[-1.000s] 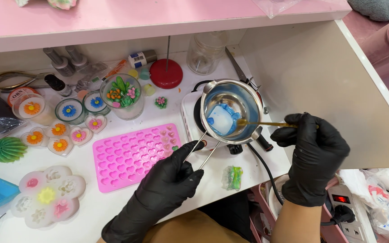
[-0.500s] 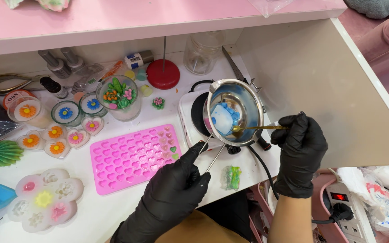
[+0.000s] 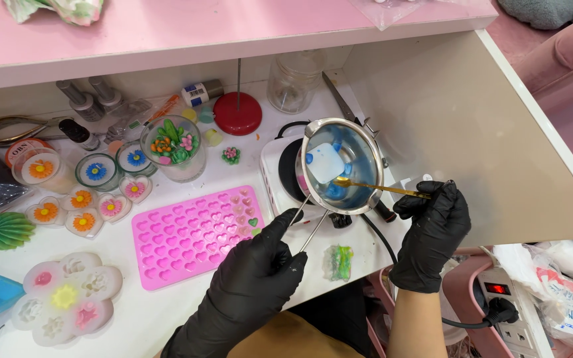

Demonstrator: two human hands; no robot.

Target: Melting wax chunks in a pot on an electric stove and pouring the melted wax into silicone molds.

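My left hand [image 3: 253,282], in a black glove, grips the wire handle of a small steel pouring pot [image 3: 359,139] and holds it tilted above a white electric hot plate [image 3: 274,179]. Blue liquid and a white-blue solid block [image 3: 326,162] lie inside the pot. My right hand [image 3: 431,229], also gloved in black, pinches a thin gold spoon [image 3: 382,188] whose bowl reaches into the pot at the block's edge. A pink silicone mould [image 3: 190,235] with many heart cavities lies left of the hot plate, a few cavities filled.
Flower-decorated candles in glass jars and heart-shaped holders [image 3: 84,199] stand at the left, with a flower-shaped mould [image 3: 64,298], a green ribbed candle [image 3: 4,230] and a red stand [image 3: 238,113]. A glass jar [image 3: 293,83] stands at the back. A power strip [image 3: 509,311] sits lower right.
My left hand has lifted and tilted the pot off the hot plate toward me. The spoon in my right hand has moved further into the pot.
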